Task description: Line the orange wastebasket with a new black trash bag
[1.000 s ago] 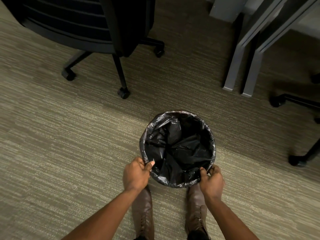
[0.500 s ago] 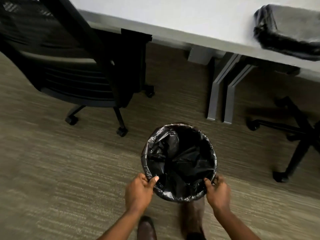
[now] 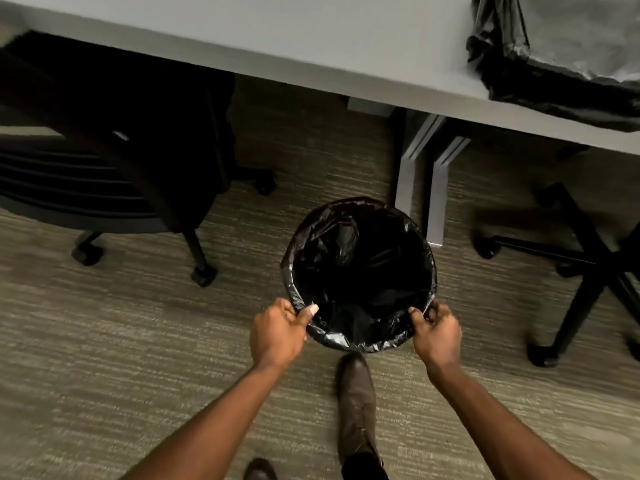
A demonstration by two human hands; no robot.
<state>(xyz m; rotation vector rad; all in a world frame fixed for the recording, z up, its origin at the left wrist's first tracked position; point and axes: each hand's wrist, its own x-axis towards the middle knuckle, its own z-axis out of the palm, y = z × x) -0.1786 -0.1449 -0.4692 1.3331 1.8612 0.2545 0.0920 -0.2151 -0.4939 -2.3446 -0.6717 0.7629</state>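
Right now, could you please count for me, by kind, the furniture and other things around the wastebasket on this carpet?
Lined wastebaskets: 1, both hands on its rim, left and right
Office chairs: 2
Desks: 1
Loose black bags on the desk: 1
Brown shoes: 2
Total: 7
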